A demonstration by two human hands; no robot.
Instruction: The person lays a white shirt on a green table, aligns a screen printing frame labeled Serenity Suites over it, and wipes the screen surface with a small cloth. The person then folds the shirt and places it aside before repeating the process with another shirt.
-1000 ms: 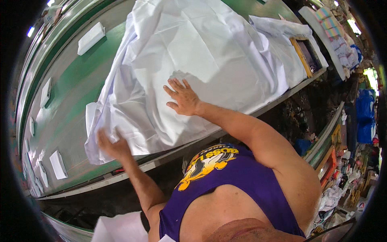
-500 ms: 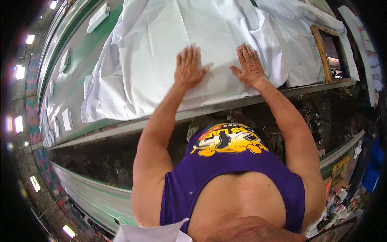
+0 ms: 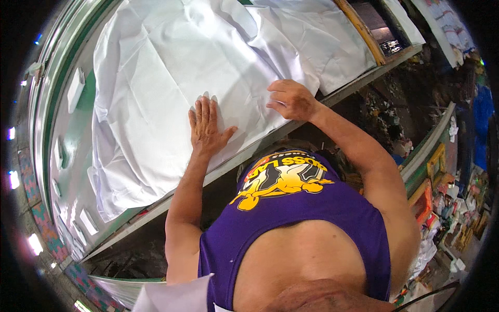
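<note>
Broadly, a long green table [image 3: 78, 182] stretches beneath a rumpled white fabric sheet [image 3: 156, 104], which spreads creased across its top up to the near edge, where the person leans in wearing a purple tank top [image 3: 296, 210] with a yellow print. At the sheet's right end sits a wooden frame [image 3: 364, 31], while the left hand [image 3: 205, 127] rests open, palm down, on the fabric with its thumb spread, and the right hand [image 3: 295, 101] curls its fingers over the sheet near that edge, whether pinching it or not I cannot tell.
</note>
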